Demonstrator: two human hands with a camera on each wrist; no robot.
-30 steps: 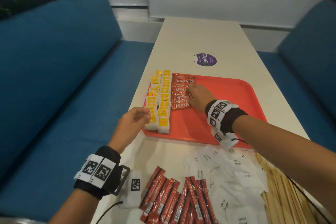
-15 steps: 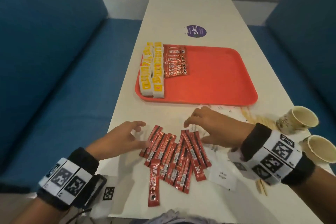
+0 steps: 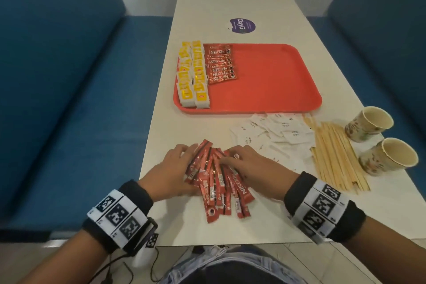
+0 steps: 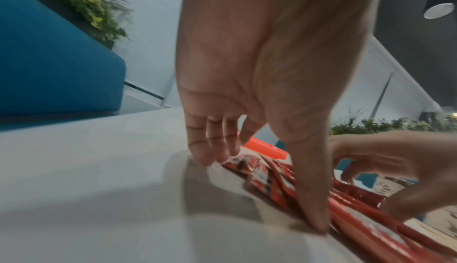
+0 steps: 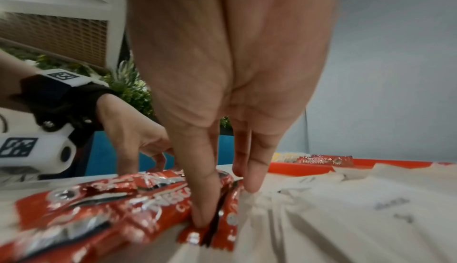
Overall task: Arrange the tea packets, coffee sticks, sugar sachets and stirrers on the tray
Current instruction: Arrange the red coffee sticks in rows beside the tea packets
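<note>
Loose coffee sticks (image 3: 216,180), lower centre, off tray: hemmed between left hand (image 3: 170,168) and right hand (image 3: 251,168), fingers straight and flat against pile's sides, likely squaring for one lift. Orange tray (image 3: 276,90), upper centre: tea packets (image 3: 192,76), laid coffee row (image 3: 220,64).

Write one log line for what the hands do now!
left hand: presses coffee sticks | right hand: presses same pile | tray: part filled
</note>
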